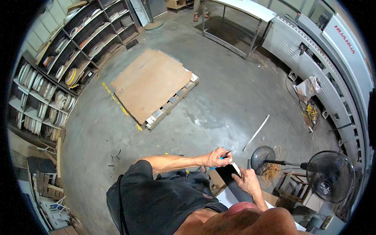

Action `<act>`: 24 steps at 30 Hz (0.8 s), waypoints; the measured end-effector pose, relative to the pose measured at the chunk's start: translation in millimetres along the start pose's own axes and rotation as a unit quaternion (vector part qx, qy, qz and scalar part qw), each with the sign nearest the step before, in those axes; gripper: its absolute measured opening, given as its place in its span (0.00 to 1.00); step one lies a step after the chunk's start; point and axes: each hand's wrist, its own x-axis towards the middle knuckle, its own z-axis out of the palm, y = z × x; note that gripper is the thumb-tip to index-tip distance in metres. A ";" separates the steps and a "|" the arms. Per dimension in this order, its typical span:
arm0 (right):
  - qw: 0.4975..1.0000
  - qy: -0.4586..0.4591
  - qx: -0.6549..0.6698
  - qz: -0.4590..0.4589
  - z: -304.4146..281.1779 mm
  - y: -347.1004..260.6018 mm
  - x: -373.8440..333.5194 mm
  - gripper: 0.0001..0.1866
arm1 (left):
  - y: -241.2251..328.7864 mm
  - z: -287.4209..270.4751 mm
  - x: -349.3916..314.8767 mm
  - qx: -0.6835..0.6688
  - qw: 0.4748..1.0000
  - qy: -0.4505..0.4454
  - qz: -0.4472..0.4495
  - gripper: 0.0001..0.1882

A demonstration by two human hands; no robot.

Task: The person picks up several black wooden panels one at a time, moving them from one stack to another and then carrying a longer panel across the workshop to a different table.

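The left hand [219,158] closes round a blue tool [224,157], mostly hidden, at the far end of a dark panel [227,174], while the right hand [248,180], half curled, covers part of that panel beside a pale strip [236,169], its hold unclear.

The dark panel [228,172] at the right hand [248,181] is looking smooth, and the blue tool [224,157] in the left hand [219,157] is appearing plastic. The black shirt [164,199] is showing soft, matt cloth. The concrete floor [235,98] is gleaming in patches, smooth but stained. The brown sheet [152,82] is looking matt and paper-like, covering a rough wooden pallet [159,120]. The desk [250,8] is presenting a smooth white top over metal legs [225,46]. The grey machine [288,41] is displaying painted metal, and the crinkled bag [308,88] is catching light like thin plastic.
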 end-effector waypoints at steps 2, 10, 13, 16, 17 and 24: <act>1.000 0.008 -0.008 -0.012 4.1 8.5 -1.5 0.14 | -1.5 1.9 -1.0 -0.042 0.999 -0.001 -0.014 0.13; 0.999 0.007 0.000 0.038 5.7 -10.1 -8.4 0.11 | 5.5 -8.6 7.1 0.114 0.989 -0.078 0.059 0.15; 0.998 0.029 0.010 0.048 9.6 -19.7 -8.5 0.12 | 15.6 -15.6 3.0 0.073 0.989 -0.127 0.025 0.17; 0.991 0.050 -0.123 0.035 23.1 -13.0 -6.2 0.16 | 0.5 -17.6 -0.4 0.119 0.979 -0.104 0.128 0.12; 0.987 0.043 -0.147 0.054 23.7 -14.3 -9.4 0.19 | -2.7 -15.5 -0.3 0.108 0.981 -0.103 0.123 0.11; 0.991 0.012 -0.095 0.098 22.5 -8.0 -21.6 0.15 | -16.8 -1.9 -7.4 -0.081 0.995 -0.062 -0.016 0.10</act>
